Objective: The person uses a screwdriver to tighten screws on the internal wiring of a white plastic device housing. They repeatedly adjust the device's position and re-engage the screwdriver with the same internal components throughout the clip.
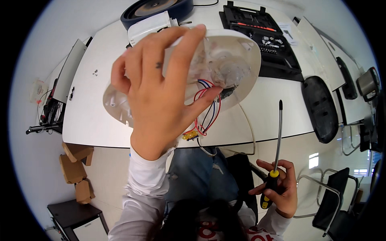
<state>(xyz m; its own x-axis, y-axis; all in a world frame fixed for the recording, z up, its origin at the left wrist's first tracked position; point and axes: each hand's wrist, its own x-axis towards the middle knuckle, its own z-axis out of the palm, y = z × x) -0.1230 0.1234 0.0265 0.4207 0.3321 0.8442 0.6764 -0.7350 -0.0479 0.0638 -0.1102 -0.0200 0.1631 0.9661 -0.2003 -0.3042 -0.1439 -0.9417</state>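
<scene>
- My left hand (157,88) grips the white shell (249,52) with spread fingers (185,52), over the surface (277,94) toward its near edge.
- My right hand (286,193) holds a screwdriver (274,173) tip-up in curled fingers, beyond that edge.

The white long sleeves (146,180) end at the wrists, loosely creased along the left arm. A small dark mark (158,65) sits on one finger of the left hand (155,94). Bold red print (206,232) marks the white top; the faded blue jeans (191,172) show frayed, pale rips (218,168).
</scene>
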